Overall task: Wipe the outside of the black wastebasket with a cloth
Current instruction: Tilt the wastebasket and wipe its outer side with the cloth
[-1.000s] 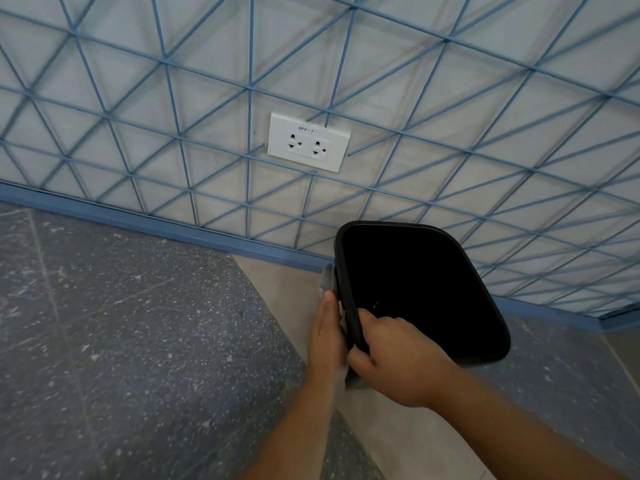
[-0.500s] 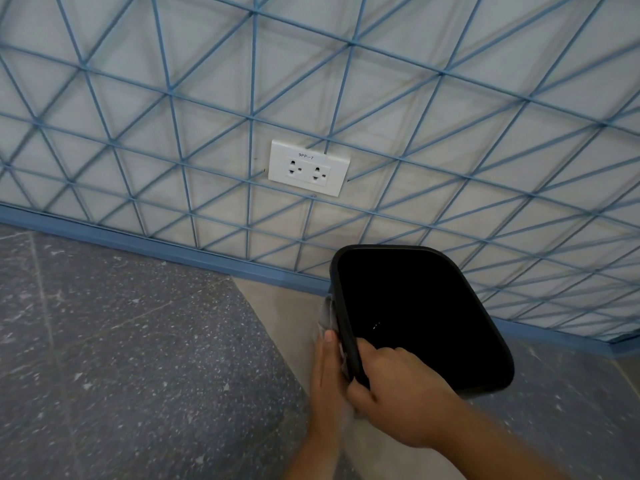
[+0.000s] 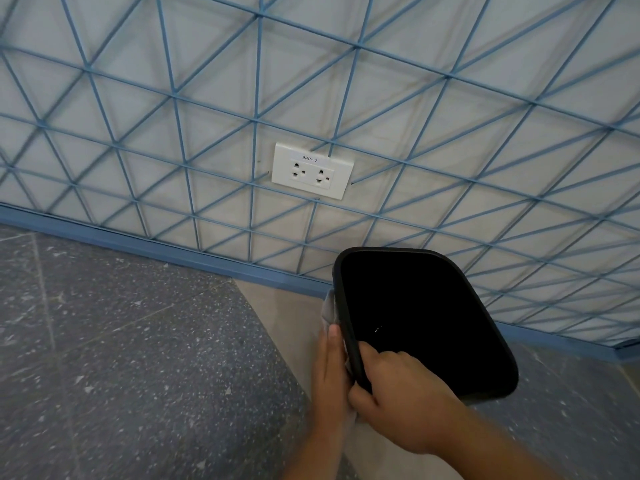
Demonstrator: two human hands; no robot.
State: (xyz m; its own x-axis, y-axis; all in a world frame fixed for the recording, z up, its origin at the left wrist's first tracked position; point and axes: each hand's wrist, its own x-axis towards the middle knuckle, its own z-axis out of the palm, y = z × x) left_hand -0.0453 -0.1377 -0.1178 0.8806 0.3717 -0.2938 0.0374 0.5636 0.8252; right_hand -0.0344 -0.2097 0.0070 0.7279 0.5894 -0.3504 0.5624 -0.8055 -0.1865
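Since a second ago, left hand (image 3: 330,375) stays flat, pressing grey cloth (image 3: 329,306) on the black plastic wastebasket's (image 3: 424,323) left outer wall; right hand (image 3: 398,393) grips its near rim above the floor.

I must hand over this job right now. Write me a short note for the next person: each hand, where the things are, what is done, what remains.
Left hand: fingers straight, pressing the cloth flat against the outer left side of the wastebasket.
Right hand: gripping the near left rim of the wastebasket, fingers curled over the edge.
Wastebasket: black, held tilted, its opening toward the camera, close to the wall below the power outlet.
Done: wiping of the left side is under way; how much is clean cannot be seen.
Left: the other outer sides and the bottom are hidden from view, so treat them as not yet wiped.
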